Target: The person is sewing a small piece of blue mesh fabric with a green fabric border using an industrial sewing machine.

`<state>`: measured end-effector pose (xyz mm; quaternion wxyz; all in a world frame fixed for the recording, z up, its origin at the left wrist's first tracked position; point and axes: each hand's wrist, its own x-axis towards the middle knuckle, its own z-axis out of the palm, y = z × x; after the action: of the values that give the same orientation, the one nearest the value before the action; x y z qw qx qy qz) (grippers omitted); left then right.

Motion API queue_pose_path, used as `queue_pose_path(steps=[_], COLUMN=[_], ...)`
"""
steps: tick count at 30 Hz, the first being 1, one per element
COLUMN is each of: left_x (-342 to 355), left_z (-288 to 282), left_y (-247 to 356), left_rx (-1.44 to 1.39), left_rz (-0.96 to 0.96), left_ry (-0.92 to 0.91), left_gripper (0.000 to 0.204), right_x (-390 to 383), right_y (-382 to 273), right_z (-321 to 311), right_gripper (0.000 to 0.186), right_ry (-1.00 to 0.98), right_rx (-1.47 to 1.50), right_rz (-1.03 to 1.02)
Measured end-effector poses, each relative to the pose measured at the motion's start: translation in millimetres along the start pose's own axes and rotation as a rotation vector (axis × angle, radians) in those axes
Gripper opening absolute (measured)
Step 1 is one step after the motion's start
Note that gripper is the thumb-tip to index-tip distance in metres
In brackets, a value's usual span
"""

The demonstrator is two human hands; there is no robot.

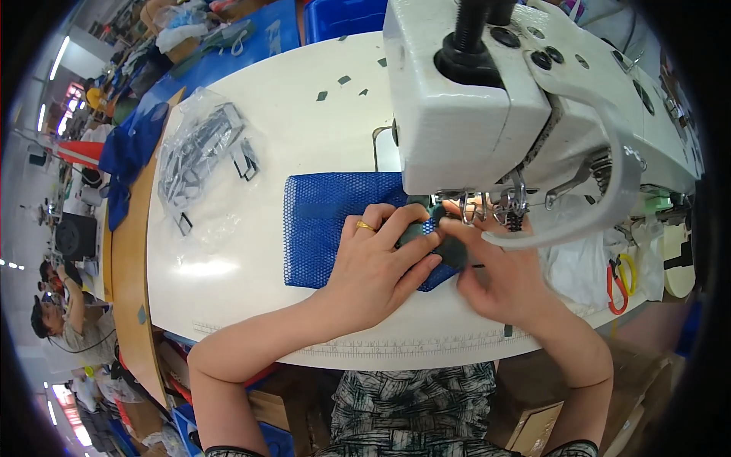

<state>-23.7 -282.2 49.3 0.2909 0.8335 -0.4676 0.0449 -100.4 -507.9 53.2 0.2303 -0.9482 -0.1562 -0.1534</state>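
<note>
A piece of blue mesh fabric (312, 228) lies flat on the white sewing table (259, 297), its right end under the head of a white sewing machine (472, 122). My left hand (373, 266), a ring on one finger, rests over the mesh and pinches it together with a dark green fabric piece (453, 253). Close against it, my right hand (502, 270) has its fingers closed on the green piece, just below the presser foot (476, 206). The right fingertips are partly hidden behind the machine parts.
A clear plastic bag (205, 152) of dark rectangular buckles lies at the left. Small green scraps (322, 96) are scattered at the back. Scissors with red and yellow handles (618, 283) lie at the right, beside white plastic. A person (76, 320) works far left.
</note>
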Motion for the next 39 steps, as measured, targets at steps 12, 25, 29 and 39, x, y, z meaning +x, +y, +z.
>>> queue_pose_path(steps=[12,25,29,39], left_x=[-0.1,0.9,-0.5,3.7], left_z=[2.5,1.0,-0.7,-3.4], left_y=[1.0,2.8,4.3,10.0], left_rx=[0.005,-0.114,-0.105,-0.102], left_rz=[0.036,-0.028,-0.048,-0.107], left_ry=[0.041,0.073,0.023,-0.044], left_gripper=[0.024,0.036,0.044,0.044], right_x=[-5.7,0.5,-1.3,-4.0], right_y=[4.1,-3.1,-2.0,0.0], right_z=[4.1,7.9,5.9,9.1], right_gripper=[0.055,0.015,0.012,0.016], right_ry=[0.027,0.045,0.021,0.123], right_rx=[-0.27,-0.215,-0.216,-0.165], right_rz=[-0.144,-0.16,-0.178,-0.166])
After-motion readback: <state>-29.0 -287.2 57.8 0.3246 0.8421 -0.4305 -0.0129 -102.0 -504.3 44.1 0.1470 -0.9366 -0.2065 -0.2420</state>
